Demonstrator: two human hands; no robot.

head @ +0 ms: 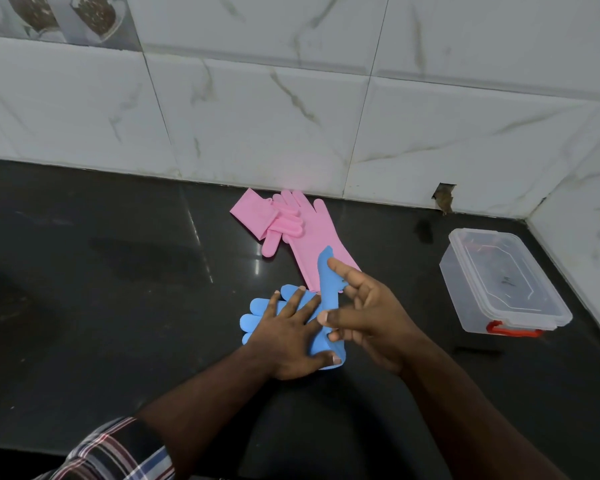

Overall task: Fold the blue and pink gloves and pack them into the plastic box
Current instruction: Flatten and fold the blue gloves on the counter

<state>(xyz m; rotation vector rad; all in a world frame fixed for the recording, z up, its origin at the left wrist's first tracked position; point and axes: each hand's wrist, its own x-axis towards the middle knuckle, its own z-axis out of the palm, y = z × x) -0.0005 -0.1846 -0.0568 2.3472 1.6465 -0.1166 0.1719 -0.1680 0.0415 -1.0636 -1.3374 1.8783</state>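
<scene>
Fingers (288,303) of the left hand (291,336) press spread flat on the blue glove (257,315) on the bench (118,306); the right hand (371,317) seemingly pinches its raised cuff. Pink gloves (312,233) lie behind, the lidded plastic box (499,285) well apart.

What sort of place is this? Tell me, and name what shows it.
Probably a home kitchen counter: a polished black stone countertop meets a marble-look tiled wall, and one upper tile carries a printed food picture.

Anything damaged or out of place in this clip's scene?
Yes: the wall tile just above the counter, behind the plastic box, has a broken hole showing brown material. The box's lid is on although no gloves are packed.
</scene>
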